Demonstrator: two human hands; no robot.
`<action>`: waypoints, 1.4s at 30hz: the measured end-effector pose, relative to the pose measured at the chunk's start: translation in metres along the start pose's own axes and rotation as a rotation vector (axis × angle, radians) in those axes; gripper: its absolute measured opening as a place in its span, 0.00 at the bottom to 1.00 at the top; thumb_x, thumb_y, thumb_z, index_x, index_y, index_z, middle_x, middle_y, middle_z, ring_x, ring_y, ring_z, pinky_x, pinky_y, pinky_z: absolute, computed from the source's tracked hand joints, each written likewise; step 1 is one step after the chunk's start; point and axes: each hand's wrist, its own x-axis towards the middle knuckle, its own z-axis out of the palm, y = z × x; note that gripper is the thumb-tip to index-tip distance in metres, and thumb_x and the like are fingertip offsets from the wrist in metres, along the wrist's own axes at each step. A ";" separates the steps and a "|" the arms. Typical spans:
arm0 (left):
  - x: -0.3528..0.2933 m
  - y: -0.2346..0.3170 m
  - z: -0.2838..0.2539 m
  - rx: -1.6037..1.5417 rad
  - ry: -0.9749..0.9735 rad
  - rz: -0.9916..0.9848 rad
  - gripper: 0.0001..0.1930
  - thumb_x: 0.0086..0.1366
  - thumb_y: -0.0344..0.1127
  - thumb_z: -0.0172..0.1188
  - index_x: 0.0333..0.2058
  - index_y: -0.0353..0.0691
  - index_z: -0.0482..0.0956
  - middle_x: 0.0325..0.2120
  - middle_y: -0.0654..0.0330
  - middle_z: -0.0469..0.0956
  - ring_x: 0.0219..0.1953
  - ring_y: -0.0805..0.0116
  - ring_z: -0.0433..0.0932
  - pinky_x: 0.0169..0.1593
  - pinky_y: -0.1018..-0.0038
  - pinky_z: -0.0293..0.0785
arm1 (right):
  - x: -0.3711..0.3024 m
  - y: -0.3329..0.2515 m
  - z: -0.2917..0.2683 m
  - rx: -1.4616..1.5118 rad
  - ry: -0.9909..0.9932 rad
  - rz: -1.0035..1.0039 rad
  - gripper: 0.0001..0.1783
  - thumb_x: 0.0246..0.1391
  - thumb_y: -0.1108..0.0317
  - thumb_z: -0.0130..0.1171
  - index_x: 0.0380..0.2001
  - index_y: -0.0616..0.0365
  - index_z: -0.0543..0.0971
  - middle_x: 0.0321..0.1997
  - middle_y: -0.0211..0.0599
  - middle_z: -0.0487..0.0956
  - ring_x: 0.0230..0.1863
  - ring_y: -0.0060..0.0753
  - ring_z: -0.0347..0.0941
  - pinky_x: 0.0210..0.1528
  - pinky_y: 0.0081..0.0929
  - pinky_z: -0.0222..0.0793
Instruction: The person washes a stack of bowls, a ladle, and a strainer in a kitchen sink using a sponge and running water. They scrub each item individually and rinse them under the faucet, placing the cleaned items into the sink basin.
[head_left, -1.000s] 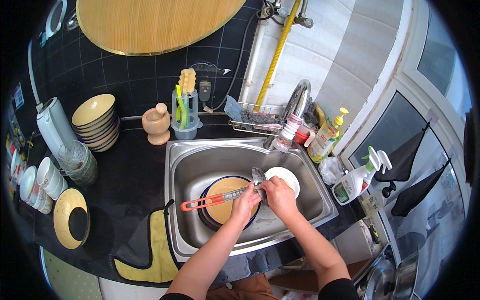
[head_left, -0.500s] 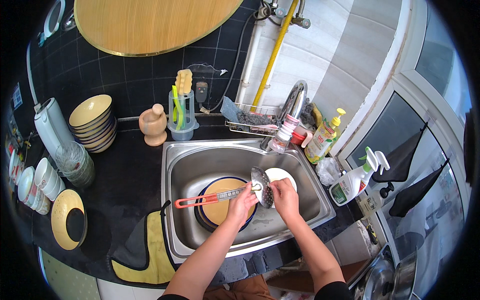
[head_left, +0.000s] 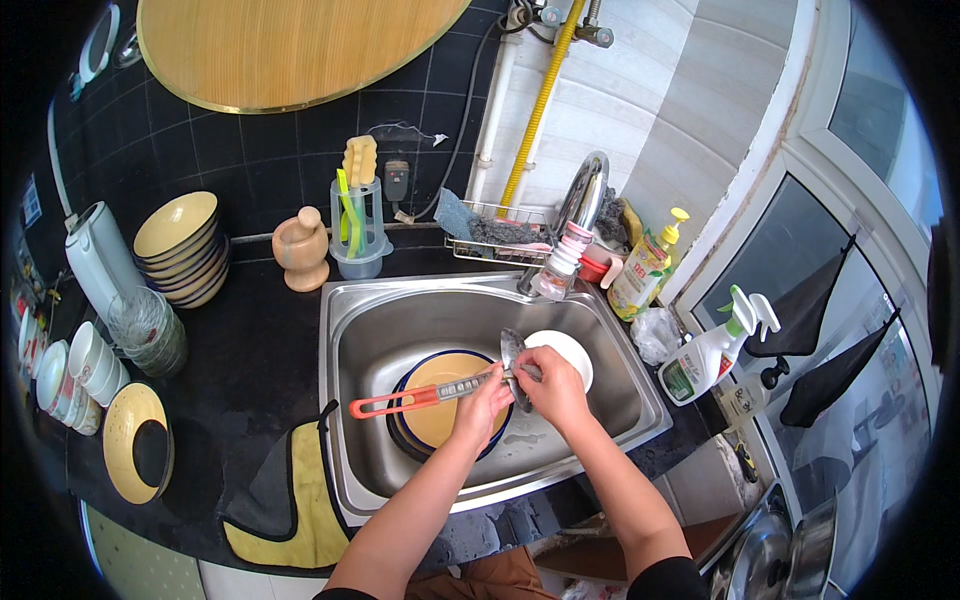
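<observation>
Over the steel sink [head_left: 360, 330], the slotted ladle [head_left: 513, 352] has tipped more upright than a second ago, its red handle lower; left hand [head_left: 482, 400] grips its shaft, right hand [head_left: 553, 385] closed around its bowl, above stacked plates [head_left: 440, 400].

Open basin [head_left: 400, 330] left of tap [head_left: 585, 195]

Forearms: both bare, entering from the lower edge and converging upward toward the centre.
Left hand [head_left: 482, 405]: fingers curled closed in a grip, knuckles up, wrist nearly straight.
Right hand [head_left: 552, 385]: fingers bent and closed, back of the hand facing up.
Spacing: the two hands sit just beside each other, fingertips almost meeting.
</observation>
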 end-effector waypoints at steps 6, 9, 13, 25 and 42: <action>-0.002 0.001 0.001 0.031 -0.004 0.001 0.16 0.63 0.38 0.47 0.46 0.36 0.64 0.39 0.57 0.71 0.40 0.68 0.71 0.46 0.71 0.67 | 0.000 -0.002 0.004 0.010 -0.012 0.041 0.05 0.38 0.69 0.57 0.22 0.57 0.76 0.26 0.37 0.73 0.27 0.43 0.72 0.30 0.33 0.67; 0.000 -0.001 0.000 0.015 0.009 0.020 0.16 0.63 0.38 0.47 0.46 0.36 0.64 0.39 0.57 0.71 0.40 0.68 0.71 0.46 0.71 0.67 | -0.001 -0.010 0.007 -0.046 -0.029 -0.001 0.04 0.37 0.69 0.57 0.21 0.56 0.76 0.26 0.39 0.73 0.27 0.45 0.71 0.31 0.34 0.67; 0.000 -0.002 -0.002 0.023 0.018 0.019 0.16 0.62 0.39 0.49 0.45 0.35 0.65 0.38 0.58 0.70 0.40 0.69 0.71 0.46 0.71 0.67 | 0.003 -0.007 0.010 0.018 0.029 0.074 0.05 0.37 0.69 0.57 0.21 0.57 0.76 0.25 0.41 0.72 0.28 0.46 0.71 0.31 0.35 0.67; 0.001 -0.004 -0.004 0.027 0.082 0.013 0.18 0.62 0.39 0.50 0.47 0.35 0.64 0.38 0.58 0.69 0.40 0.69 0.71 0.47 0.72 0.67 | 0.003 0.001 0.024 0.011 0.085 0.109 0.05 0.35 0.71 0.56 0.20 0.60 0.75 0.26 0.45 0.72 0.28 0.49 0.70 0.33 0.37 0.66; -0.003 0.004 -0.003 0.069 0.066 0.035 0.19 0.62 0.39 0.49 0.48 0.34 0.64 0.39 0.58 0.70 0.42 0.68 0.71 0.47 0.72 0.67 | 0.002 0.029 0.023 -0.031 0.204 0.149 0.06 0.36 0.73 0.57 0.22 0.64 0.75 0.27 0.48 0.75 0.30 0.45 0.72 0.35 0.31 0.68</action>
